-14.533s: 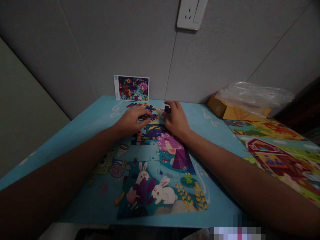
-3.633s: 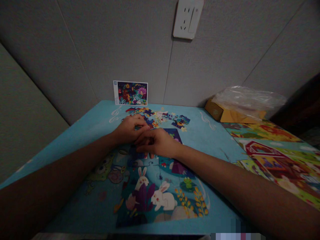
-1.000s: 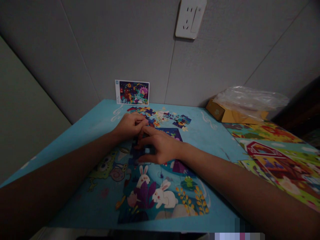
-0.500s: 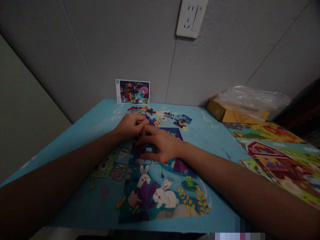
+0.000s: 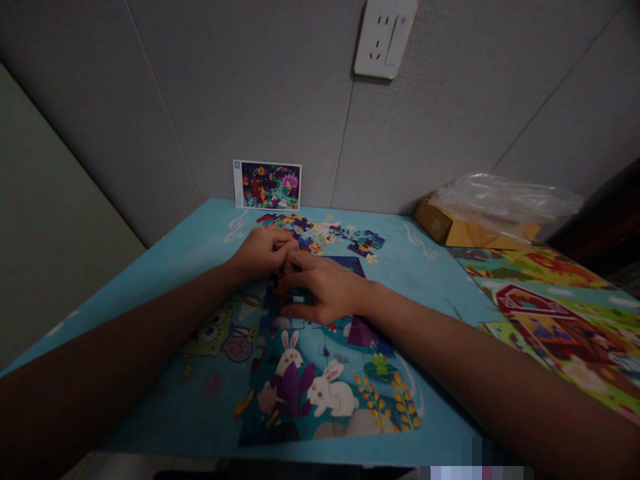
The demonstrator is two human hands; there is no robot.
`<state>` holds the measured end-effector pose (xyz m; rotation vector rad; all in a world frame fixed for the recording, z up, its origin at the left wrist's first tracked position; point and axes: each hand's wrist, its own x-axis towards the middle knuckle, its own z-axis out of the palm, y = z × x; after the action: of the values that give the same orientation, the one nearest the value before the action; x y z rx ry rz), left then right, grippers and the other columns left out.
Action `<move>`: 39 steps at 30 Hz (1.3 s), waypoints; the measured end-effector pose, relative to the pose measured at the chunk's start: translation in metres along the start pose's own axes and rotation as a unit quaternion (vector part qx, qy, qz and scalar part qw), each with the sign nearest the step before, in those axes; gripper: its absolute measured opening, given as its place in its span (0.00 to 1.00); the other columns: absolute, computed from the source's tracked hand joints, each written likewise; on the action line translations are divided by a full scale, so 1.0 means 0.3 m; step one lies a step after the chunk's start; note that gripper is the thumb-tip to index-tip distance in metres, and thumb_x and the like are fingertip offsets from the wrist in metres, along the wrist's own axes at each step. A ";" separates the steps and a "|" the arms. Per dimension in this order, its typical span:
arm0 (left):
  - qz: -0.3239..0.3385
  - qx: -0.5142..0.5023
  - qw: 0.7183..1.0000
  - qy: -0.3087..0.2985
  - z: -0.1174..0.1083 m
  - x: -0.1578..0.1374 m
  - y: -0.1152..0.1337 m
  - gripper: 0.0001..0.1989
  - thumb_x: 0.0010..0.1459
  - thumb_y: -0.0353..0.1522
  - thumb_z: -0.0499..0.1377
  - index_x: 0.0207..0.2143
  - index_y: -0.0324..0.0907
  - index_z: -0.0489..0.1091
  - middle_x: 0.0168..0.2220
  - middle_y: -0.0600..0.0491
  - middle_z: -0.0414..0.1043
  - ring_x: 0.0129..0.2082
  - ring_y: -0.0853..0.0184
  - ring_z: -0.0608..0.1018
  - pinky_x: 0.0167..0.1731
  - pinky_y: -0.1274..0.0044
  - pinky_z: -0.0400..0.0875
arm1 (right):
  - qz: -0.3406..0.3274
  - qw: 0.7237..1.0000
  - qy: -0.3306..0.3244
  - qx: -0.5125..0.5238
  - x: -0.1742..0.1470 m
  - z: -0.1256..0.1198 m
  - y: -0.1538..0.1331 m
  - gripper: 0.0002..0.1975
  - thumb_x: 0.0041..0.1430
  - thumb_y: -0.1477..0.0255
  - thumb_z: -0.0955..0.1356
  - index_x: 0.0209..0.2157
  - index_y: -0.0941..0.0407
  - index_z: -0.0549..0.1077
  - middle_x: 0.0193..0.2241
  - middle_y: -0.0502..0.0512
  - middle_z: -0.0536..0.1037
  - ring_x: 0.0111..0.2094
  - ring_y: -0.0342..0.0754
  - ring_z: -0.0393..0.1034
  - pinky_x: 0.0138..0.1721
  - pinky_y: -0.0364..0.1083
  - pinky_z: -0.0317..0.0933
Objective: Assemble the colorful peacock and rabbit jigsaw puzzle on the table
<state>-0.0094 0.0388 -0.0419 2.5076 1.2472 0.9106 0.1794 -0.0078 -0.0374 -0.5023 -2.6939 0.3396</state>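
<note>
A partly assembled jigsaw puzzle [image 5: 330, 373] lies on the blue tabletop, with white rabbits, a frog and plants on its near part. My left hand [image 5: 263, 252] is at its far left edge, fingers curled together. Whatever lies under those fingers is hidden. My right hand [image 5: 320, 287] rests over the puzzle's upper part, thumb and fingers apart. Its index fingertip meets the left hand's fingertips. Beyond both hands is a scatter of loose puzzle pieces [image 5: 325, 233], some apparently joined.
A picture card [image 5: 270, 187] of a colourful scene leans on the wall behind the pieces. At right lies another farm-themed puzzle [image 5: 560, 313], behind it a yellow box [image 5: 475, 230] under clear plastic wrap [image 5: 505, 193]. A socket [image 5: 385, 40] is on the wall.
Both hands keep nearly the same position and pose over the puzzle. The whole view has shifted very slightly; no piece visibly moves.
</note>
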 end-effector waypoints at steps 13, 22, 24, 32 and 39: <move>-0.007 0.022 1.000 -0.007 -0.004 -0.002 -0.002 0.19 0.59 0.39 0.52 0.24 0.39 0.75 0.27 0.51 0.75 0.31 0.66 0.74 0.33 0.77 0.66 | -0.007 0.999 0.036 -0.011 -0.004 0.026 -0.014 0.24 0.55 0.57 0.73 0.45 0.61 0.76 0.42 0.62 0.71 0.43 0.54 0.65 0.46 0.52 0.64; -0.013 0.025 1.000 0.007 -0.004 -0.001 -0.002 0.16 0.57 0.38 0.54 0.22 0.40 0.75 0.24 0.52 0.74 0.28 0.67 0.73 0.34 0.77 0.67 | 0.054 0.998 0.016 -0.008 0.007 0.017 -0.043 0.24 0.50 0.57 0.75 0.39 0.61 0.74 0.41 0.61 0.70 0.42 0.54 0.65 0.45 0.53 0.64; -0.012 0.028 0.999 0.007 -0.004 -0.001 -0.003 0.16 0.57 0.38 0.54 0.22 0.39 0.75 0.24 0.52 0.74 0.28 0.67 0.73 0.33 0.77 0.67 | 0.070 0.998 0.008 -0.002 0.010 0.014 -0.050 0.23 0.49 0.57 0.75 0.39 0.61 0.73 0.41 0.61 0.70 0.42 0.54 0.65 0.45 0.53 0.64; -0.018 0.044 0.999 -0.007 -0.007 -0.001 0.002 0.18 0.58 0.38 0.52 0.24 0.39 0.76 0.26 0.51 0.75 0.29 0.66 0.74 0.33 0.77 0.66 | 0.081 0.997 0.011 0.007 0.008 0.020 -0.049 0.22 0.50 0.57 0.75 0.38 0.59 0.71 0.39 0.59 0.70 0.41 0.52 0.64 0.45 0.52 0.62; -0.019 0.058 0.998 -0.023 -0.007 0.003 0.002 0.19 0.59 0.39 0.51 0.25 0.38 0.76 0.27 0.49 0.76 0.31 0.65 0.75 0.34 0.75 0.66 | 0.083 0.996 0.018 0.009 0.006 0.025 -0.039 0.19 0.52 0.59 0.74 0.38 0.59 0.73 0.41 0.58 0.69 0.41 0.52 0.63 0.43 0.51 0.61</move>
<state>-0.0101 0.0389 -0.0397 2.5658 1.3655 0.7879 0.1713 -0.0190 -0.0402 -0.7229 -2.6182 0.3955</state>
